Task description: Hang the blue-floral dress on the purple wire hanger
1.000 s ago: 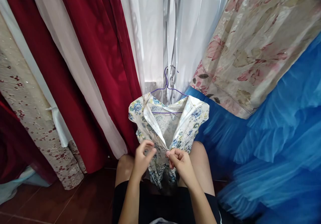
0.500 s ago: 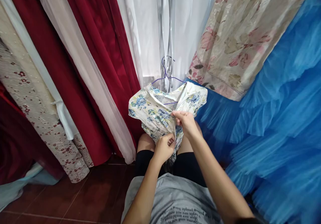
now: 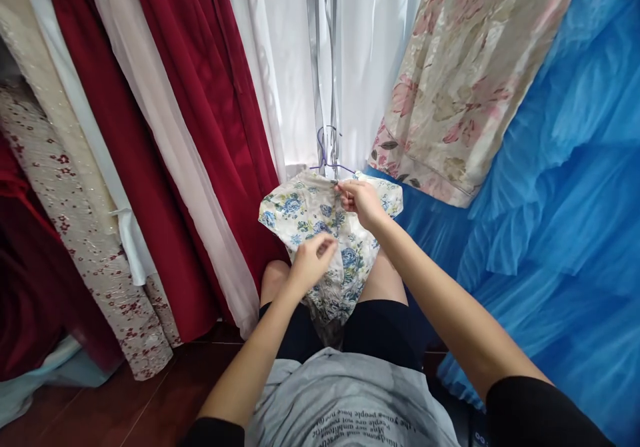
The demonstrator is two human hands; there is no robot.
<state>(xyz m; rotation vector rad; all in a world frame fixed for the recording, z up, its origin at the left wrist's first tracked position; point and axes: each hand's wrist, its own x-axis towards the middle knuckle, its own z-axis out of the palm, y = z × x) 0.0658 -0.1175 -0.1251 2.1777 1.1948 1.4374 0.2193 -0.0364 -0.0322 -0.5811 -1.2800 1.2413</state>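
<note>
A white blouse with blue flowers [image 3: 350, 257] hangs on a purple wire hanger [image 3: 323, 150] and drapes down between my knees. My right hand [image 3: 363, 201] pinches the blouse's front edge at the neckline, just below the hanger. Lower down, my left hand [image 3: 314, 260] is over the blouse front with thumb and fingers curled together; whether any cloth is between them I cannot make out. The front panels lie together below my right hand.
Dark red drapes [image 3: 210, 100], a pale pink cloth [image 3: 165, 133] and patterned fabric [image 3: 95, 233] hang at left. White cloth [image 3: 290, 67] hangs behind the hanger. At right are a floral cloth [image 3: 450, 100] and blue tulle [image 3: 565, 247]. Dark red tiles [image 3: 165, 393] cover the floor.
My right hand has moved up to the neckline, and the open V of the collar has closed over. My left hand has risen and shifted slightly left, off the blouse's lower front edge.
</note>
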